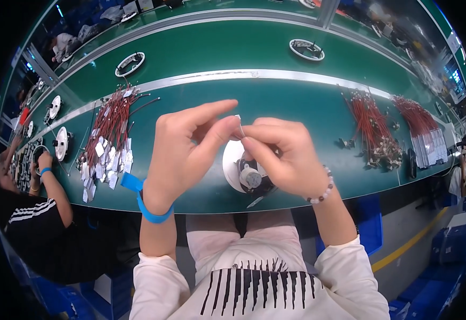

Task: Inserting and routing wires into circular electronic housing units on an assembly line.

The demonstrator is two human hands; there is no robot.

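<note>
Close together over the bench, my left hand (187,146) and my right hand (286,154) meet at the fingertips around a small thin white strip (239,124). The left thumb presses against the strip while the left index finger stretches out above it. My right thumb and index finger pinch its lower end. What exactly the strip is, I cannot make out. Below the hands lies a round white part (232,166) with a silver cylindrical piece, like a small motor (250,178), on it; my right hand hides some of it.
Red wire bundles with white tags (107,144) lie on the left of the green bench (190,197). More red wire bundles (371,128) lie right. White rings (306,49) sit on the far belt. At left a co-worker's arm (54,186) reaches over the bench.
</note>
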